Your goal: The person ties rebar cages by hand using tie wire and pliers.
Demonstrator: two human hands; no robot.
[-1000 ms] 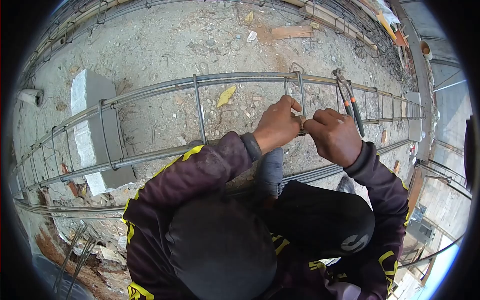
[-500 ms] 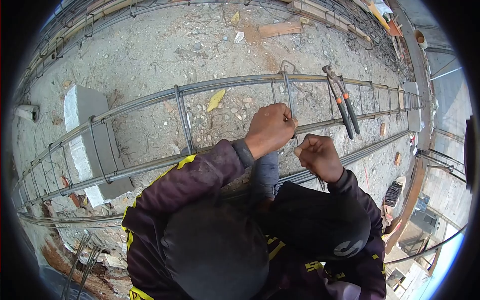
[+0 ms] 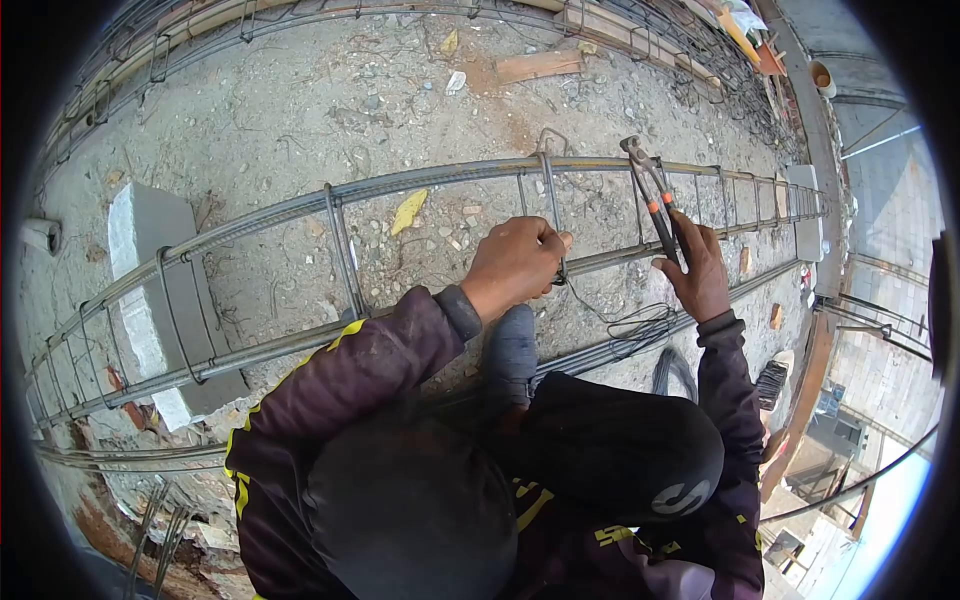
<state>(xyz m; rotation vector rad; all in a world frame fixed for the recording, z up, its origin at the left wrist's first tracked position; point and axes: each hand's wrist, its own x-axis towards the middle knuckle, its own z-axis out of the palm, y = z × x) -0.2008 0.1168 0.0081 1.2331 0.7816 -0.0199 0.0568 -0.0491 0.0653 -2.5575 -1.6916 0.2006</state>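
A long rebar cage (image 3: 440, 178) with square stirrups crosses the view. My left hand (image 3: 518, 262) is closed at its near bars, beside a stirrup (image 3: 550, 195), pinching something too small to make out, with thin wire just below the fingers. My right hand (image 3: 697, 268) is at the black handles of the pincers (image 3: 652, 200), thumb and fingers apart around them; a firm grip cannot be seen. The pincers, with orange bands on the handles, rest across the cage, jaws toward the far bars. Loops of thin wire (image 3: 640, 328) lie between my hands on the near side.
A concrete block (image 3: 175, 290) supports the cage at the left, another (image 3: 808, 240) at the right. Loose long bars (image 3: 150, 455) run along the near side. My foot (image 3: 512, 350) is beside the cage. Another cage (image 3: 350, 12) and a wood piece (image 3: 540, 66) lie beyond.
My right hand has moved right and away from my left hand, opening at the pincer handles. The wire loops have come into sight. My left hand remains at the stirrup, and the view has shifted slightly.
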